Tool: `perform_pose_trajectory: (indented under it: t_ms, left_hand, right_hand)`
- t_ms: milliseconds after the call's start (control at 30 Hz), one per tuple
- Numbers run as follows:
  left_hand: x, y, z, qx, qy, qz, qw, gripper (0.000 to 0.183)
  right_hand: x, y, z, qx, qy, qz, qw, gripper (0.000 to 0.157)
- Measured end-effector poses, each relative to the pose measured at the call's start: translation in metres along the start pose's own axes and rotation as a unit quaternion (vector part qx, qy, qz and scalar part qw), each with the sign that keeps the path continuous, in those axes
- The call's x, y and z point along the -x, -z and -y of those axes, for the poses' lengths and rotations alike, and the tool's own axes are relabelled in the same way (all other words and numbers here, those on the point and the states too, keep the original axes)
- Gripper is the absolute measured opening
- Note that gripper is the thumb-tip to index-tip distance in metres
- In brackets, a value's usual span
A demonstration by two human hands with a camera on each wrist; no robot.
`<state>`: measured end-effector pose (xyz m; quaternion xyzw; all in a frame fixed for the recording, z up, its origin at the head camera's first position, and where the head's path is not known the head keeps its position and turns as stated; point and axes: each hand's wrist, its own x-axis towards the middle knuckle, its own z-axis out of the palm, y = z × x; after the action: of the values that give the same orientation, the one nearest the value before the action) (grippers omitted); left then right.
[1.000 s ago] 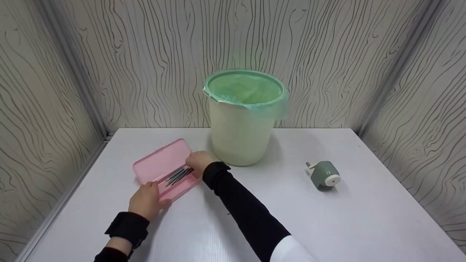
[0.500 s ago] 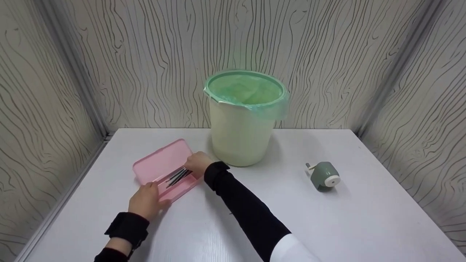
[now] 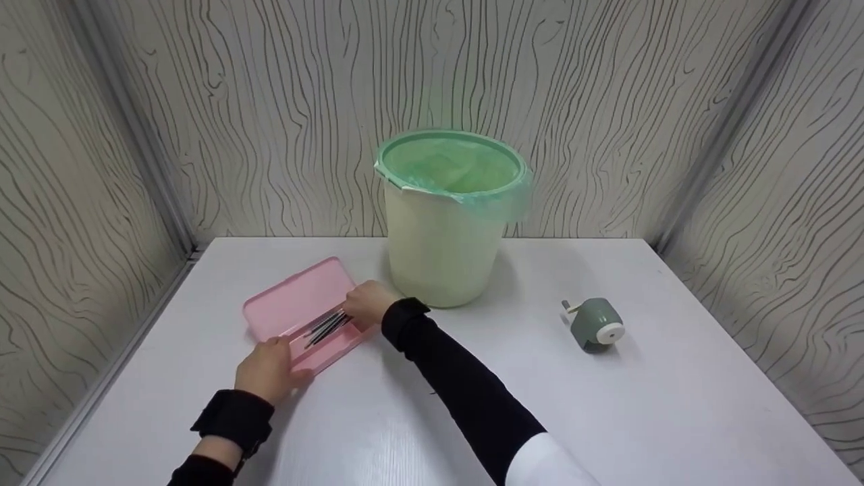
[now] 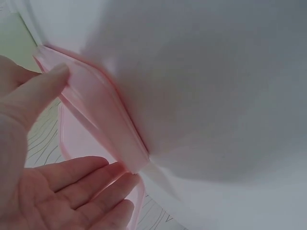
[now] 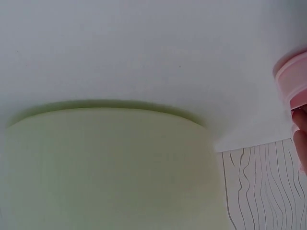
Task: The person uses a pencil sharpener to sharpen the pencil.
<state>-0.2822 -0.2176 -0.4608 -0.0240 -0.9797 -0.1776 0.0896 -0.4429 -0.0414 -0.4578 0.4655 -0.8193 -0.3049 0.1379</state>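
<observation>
A pink pencil case [image 3: 300,304] lies with its lid folded back at the left of the table, several dark pencils [image 3: 327,328] in its tray. My left hand [image 3: 266,370] holds the case by its near left end. In the left wrist view, the thumb [image 4: 43,91] presses the case's long side wall while the fingers [image 4: 91,187] reach its end corner. My right hand [image 3: 369,304] is at the tray's far right end, its curled fingers around the pencil ends; the fingertips are hidden in the head view. Only parts of those fingers [image 5: 300,139] show in the right wrist view, inside the case rim.
Behind the right hand stands a tall pale green bin [image 3: 442,250] with a green rim and a bag liner. A green crank pencil sharpener [image 3: 597,325] sits at the right of the table [image 3: 641,418]. Patterned panels [image 3: 304,115] enclose the back and sides.
The pencils have shifted and fanned slightly under my right hand. My left hand stays on the case. The whole head view has drifted a little.
</observation>
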Motion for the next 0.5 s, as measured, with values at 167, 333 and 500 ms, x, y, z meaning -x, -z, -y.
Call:
perform_pose_trajectory:
  t_ms: [167, 333, 500]
  left_hand:
    - [0.0, 0.002, -0.002, 0.018, 0.013, 0.011, 0.9997, 0.051]
    - [0.0, 0.006, -0.004, 0.032, 0.024, 0.028, 0.9988, 0.046]
    - [-0.002, 0.007, -0.005, 0.026, 0.03, 0.047, 0.9981, 0.043]
  right_hand:
    - [0.003, 0.002, -0.002, -0.013, -0.011, -0.004, 1.0, 0.02]
    - [0.009, 0.007, -0.002, -0.04, -0.022, -0.014, 0.999, 0.019]
    - [0.024, 0.011, -0.003, -0.022, -0.038, -0.048, 0.998, 0.021]
